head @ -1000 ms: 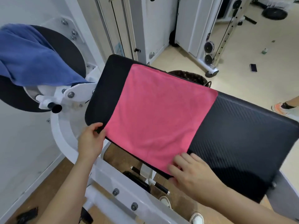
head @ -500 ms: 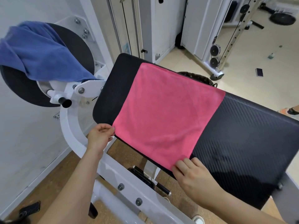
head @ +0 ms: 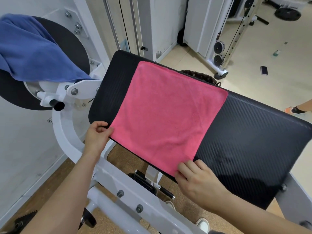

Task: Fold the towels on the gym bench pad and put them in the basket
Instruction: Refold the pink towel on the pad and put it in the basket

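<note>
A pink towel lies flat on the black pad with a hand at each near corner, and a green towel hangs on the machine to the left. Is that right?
Not quite: the head view shows a blue towel, not a green one, on the machine. The pink towel does lie flat on the pad, left hand and right hand at its near corners.

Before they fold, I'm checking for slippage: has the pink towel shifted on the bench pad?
No. The pink towel lies as before on the bench pad, with the same strip of bare pad showing beyond its left edge.
</note>
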`<state>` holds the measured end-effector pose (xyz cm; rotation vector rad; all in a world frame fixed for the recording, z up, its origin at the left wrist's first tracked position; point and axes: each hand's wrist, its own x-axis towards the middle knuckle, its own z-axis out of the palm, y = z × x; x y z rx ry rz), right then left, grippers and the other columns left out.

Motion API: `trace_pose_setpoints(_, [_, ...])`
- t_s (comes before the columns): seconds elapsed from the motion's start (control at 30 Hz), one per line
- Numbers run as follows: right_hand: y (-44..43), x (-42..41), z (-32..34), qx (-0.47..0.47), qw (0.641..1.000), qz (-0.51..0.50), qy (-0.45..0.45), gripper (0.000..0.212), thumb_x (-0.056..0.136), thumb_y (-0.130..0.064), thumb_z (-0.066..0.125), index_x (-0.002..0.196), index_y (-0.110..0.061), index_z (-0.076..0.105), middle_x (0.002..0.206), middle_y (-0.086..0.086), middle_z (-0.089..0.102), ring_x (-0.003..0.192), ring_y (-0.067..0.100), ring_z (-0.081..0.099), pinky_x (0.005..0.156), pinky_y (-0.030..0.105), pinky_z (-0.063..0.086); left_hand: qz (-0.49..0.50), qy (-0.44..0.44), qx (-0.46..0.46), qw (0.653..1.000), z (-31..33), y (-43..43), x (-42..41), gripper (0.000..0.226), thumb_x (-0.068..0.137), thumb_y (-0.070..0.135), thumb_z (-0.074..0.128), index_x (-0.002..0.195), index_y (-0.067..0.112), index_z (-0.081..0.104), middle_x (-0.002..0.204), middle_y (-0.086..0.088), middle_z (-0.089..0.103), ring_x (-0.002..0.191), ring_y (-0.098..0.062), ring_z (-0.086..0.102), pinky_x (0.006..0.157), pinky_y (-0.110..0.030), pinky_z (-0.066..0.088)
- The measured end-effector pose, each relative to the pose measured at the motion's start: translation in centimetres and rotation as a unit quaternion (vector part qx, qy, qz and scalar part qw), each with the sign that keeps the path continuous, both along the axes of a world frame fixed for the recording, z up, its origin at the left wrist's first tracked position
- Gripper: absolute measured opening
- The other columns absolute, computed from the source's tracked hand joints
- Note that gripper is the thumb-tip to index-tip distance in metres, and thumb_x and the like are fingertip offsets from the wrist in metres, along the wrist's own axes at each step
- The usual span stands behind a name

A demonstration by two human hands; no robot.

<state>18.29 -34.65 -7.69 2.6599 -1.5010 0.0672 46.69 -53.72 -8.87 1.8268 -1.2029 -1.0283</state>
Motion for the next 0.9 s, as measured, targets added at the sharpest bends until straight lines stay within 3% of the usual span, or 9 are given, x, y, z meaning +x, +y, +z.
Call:
trace_pose_setpoints(0.1, [-0.2,0.5,0.0,0.005,1.0,0.019,-0.007,0.023,0.082,-0.022,0.055,0.102,-0.015,0.064,0.103,0.004,0.06,0.091,0.023,0.056,0.073,0.036,0.044,-0.02,-0.064,-0.026,0.997,-0.1,0.6,-0.3,0.022,0.086,0.018,0.071,0.102,0.017,0.056,0.081,-0.001,0.06,0.074,-0.013,0.057,0.069,-0.025,0.049])
trace_pose_setpoints(0.2, [-0.6,0.9,0.2,0.04,0.999,0.022,0.004,0.035,0.083,-0.022,0.046,0.113,-0.014,0.061,0.097,0.002,0.059,0.077,0.021,0.056,0.069,0.034,0.051,-0.015,-0.021,-0.02,0.999,0.2,0.6,-0.4,0.02,0.087,0.015,0.069,0.101,0.015,0.055,0.08,-0.002,0.058,0.074,-0.014,0.057,0.074,-0.031,0.05])
trace_pose_setpoints(0.3, [-1.1,1.0,0.4,0.055,0.998,-0.003,0.006,0.028,0.079,-0.021,0.05,0.102,-0.014,0.065,0.083,-0.002,0.057,0.066,0.019,0.053,0.067,0.032,0.049,-0.089,0.003,-0.001,0.996,0.8,0.7,0.4,0.016,0.087,0.005,0.065,0.099,0.013,0.057,0.089,-0.006,0.055,0.08,-0.018,0.054,0.073,-0.031,0.049])
trace_pose_setpoints(0.4, [-1.6,1.0,0.6,0.085,0.996,-0.022,0.0,0.018,0.074,-0.018,0.055,0.088,-0.018,0.067,0.075,-0.003,0.055,0.061,0.018,0.052,0.067,0.031,0.051,-0.196,-0.04,0.036,0.979,0.7,0.9,2.0,0.043,0.076,-0.016,0.064,0.098,0.021,0.067,0.106,-0.011,0.058,0.09,-0.025,0.056,0.078,-0.03,0.051])
trace_pose_setpoints(0.47, [-1.9,1.0,0.8,0.113,0.993,-0.037,-0.01,0.015,0.069,-0.016,0.063,0.082,-0.021,0.067,0.072,-0.005,0.055,0.059,0.016,0.052,0.063,0.028,0.05,-0.213,-0.078,0.035,0.973,0.6,0.9,2.4,0.055,0.073,-0.022,0.063,0.097,0.027,0.07,0.107,-0.015,0.059,0.085,-0.02,0.053,0.074,-0.02,0.048])
trace_pose_setpoints(0.6, [-2.7,1.3,2.0,0.174,0.983,-0.066,-0.004,0.026,0.056,-0.012,0.074,0.079,-0.023,0.068,0.071,-0.006,0.056,0.058,0.014,0.054,0.055,0.026,0.051,-0.166,-0.111,-0.026,0.979,0.6,0.6,1.5,0.027,0.081,-0.007,0.069,0.092,0.017,0.074,0.098,-0.009,0.066,0.078,-0.009,0.056,0.065,-0.001,0.044])
trace_pose_setpoints(0.7, [-3.0,1.1,3.1,0.236,0.97,-0.055,0.017,0.03,0.079,0.0,0.051,0.103,-0.015,0.062,0.096,0.003,0.058,0.084,0.024,0.057,0.075,0.037,0.051,-0.175,-0.147,-0.018,0.973,0.5,0.3,2.0,0.019,0.084,0.002,0.07,0.091,0.019,0.076,0.097,-0.002,0.069,0.084,-0.007,0.059,0.067,-0.005,0.042])
trace_pose_setpoints(0.77, [-3.0,0.2,3.7,0.271,0.961,-0.051,0.005,0.028,0.082,0.0,0.042,0.096,-0.017,0.059,0.098,0.004,0.06,0.09,0.027,0.058,0.079,0.039,0.05,-0.223,-0.173,0.014,0.959,0.7,0.4,2.8,0.02,0.084,0.005,0.071,0.087,0.024,0.076,0.093,0.003,0.071,0.086,-0.006,0.062,0.071,-0.009,0.042])
trace_pose_setpoints(0.9, [-3.3,-3.1,5.4,0.305,0.948,-0.091,0.017,0.021,0.08,-0.007,0.046,0.084,-0.023,0.061,0.091,-0.002,0.064,0.087,0.022,0.061,0.076,0.034,0.051,-0.359,-0.183,0.126,0.907,0.9,2.5,3.4,0.028,0.082,0.01,0.073,0.077,0.036,0.077,0.078,0.015,0.074,0.08,-0.002,0.066,0.075,-0.017,0.049])
